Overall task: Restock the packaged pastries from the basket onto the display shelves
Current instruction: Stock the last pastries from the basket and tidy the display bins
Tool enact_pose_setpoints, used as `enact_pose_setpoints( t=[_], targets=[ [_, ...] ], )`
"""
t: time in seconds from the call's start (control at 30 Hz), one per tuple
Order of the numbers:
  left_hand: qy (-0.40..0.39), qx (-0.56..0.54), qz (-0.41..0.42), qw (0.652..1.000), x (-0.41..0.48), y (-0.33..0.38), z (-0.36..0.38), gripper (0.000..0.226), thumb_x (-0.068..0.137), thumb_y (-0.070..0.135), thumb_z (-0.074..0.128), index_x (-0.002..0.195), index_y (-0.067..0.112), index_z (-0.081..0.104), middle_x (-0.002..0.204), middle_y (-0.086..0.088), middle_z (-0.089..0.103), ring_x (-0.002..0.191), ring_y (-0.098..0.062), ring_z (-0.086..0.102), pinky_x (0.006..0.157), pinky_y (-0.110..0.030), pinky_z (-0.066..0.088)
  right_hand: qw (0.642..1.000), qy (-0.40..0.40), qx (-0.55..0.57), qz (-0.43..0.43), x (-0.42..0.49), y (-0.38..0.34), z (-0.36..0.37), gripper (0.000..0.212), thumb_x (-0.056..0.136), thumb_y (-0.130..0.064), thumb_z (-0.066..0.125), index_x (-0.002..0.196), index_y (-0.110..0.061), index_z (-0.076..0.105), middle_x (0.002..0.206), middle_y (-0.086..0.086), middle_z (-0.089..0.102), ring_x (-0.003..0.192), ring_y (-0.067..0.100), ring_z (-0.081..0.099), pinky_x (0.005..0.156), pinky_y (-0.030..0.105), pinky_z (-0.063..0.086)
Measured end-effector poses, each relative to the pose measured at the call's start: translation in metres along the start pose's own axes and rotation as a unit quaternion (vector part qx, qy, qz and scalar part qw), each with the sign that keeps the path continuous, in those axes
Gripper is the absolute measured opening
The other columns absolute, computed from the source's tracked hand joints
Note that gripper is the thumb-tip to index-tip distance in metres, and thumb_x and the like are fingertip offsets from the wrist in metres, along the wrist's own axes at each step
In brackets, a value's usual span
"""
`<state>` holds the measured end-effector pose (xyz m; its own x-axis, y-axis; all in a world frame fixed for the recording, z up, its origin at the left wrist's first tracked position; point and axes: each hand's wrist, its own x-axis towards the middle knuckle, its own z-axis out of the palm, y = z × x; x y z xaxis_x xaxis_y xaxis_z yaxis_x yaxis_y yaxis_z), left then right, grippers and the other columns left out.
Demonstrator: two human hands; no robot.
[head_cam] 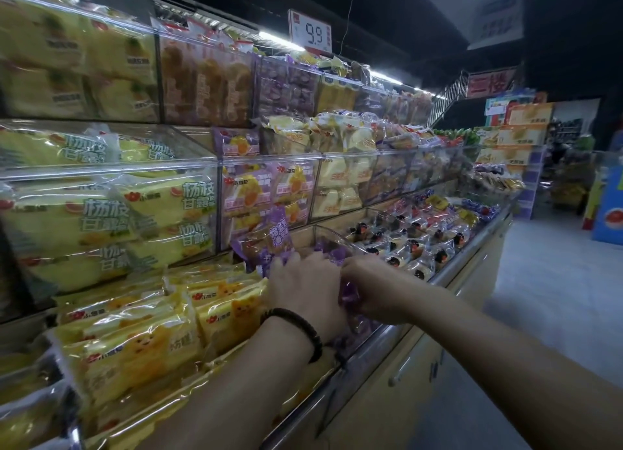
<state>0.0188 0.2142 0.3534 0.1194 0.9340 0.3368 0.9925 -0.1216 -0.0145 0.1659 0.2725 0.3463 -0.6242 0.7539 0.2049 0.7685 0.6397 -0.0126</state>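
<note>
Fingers (288, 259) of the left hand (303, 289) reach forward into a heap of purple packets (266, 240) on the bottom shelf. Their tips are buried in the wrappers, so I cannot tell whether they grip or merely press. The back of that hand faces up, and a dark beaded bracelet (296, 328) circles the wrist. The forearm comes in from six o'clock.

Just at three o'clock of it, touching knuckle to knuckle, the right hand (374, 291) is bent down at the wrist. Its fingers curl round a crumpled purple packet (349, 298) held between the two hands, low over the shelf's front edge. The right forearm stretches in from five o'clock.

At nine o'clock of the hands, yellow packets (135, 348) lie in overlapping rows on the same shelf. Above them, at eleven o'clock, clear-fronted bins (111, 169) hold pale yellow pastries with green lettering. At twelve o'clock, one bin holds purple-and-orange packs (256, 190). High at twelve o'clock, a price sign (310, 31) reads 9.9.

At two o'clock of the hands, behind a clear divider (337, 237), white pastries with dark tops (404, 247) fill the next section. A metal rail (371, 352) edges the shelf, with pale cabinet doors (404, 382) beneath.

Further right there is grey floor (539, 298), a staircase (448, 99) at one o'clock, and a blue display (610, 207) at three o'clock. The room is dim, lit mostly by strips under the shelves.
</note>
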Motion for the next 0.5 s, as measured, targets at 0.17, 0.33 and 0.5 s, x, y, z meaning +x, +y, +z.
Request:
enact_pose_setpoints(
  t=[0.17, 0.33, 0.5],
  targets=[
    [-0.133, -0.007, -0.028, 0.991, 0.000, -0.004, 0.009, 0.079, 0.080, 0.071, 0.067, 0.137, 0.020, 0.047, 0.126, -0.003, 0.063, 0.120, -0.028, 0.059, 0.115, -0.053, 0.035, 1.000, 0.013, 0.003, 0.012, -0.012, 0.005, 0.006, 0.018, 0.089, -0.021, 0.078, 0.099, -0.026, 0.064, 0.108, -0.008, 0.060, 0.096, 0.010, 0.059, 0.087, 0.033, 0.057],
    [-0.163, 0.028, -0.018, 0.986, 0.002, -0.005, 0.008, 0.047, 0.082, 0.063, 0.067, 0.110, 0.026, 0.063, 0.114, -0.002, 0.067, 0.114, -0.028, 0.059, 0.116, -0.054, 0.031, 0.996, -0.086, -0.008, 0.034, -0.010, 0.009, -0.006, 0.033, 0.085, -0.018, 0.078, 0.096, -0.035, 0.052, 0.102, -0.009, 0.055, 0.087, 0.009, 0.053, 0.083, 0.032, 0.055],
    [-0.150, 0.033, -0.057, 0.987, 0.004, -0.002, 0.012, 0.043, 0.084, 0.053, 0.069, 0.117, 0.026, 0.065, 0.119, -0.003, 0.067, 0.121, -0.028, 0.057, 0.118, -0.051, 0.029, 0.993, -0.116, -0.006, 0.025, 0.004, 0.006, -0.002, 0.039, 0.085, -0.021, 0.082, 0.120, -0.029, 0.066, 0.115, -0.005, 0.060, 0.103, 0.018, 0.061, 0.093, 0.042, 0.058]
  ],
)
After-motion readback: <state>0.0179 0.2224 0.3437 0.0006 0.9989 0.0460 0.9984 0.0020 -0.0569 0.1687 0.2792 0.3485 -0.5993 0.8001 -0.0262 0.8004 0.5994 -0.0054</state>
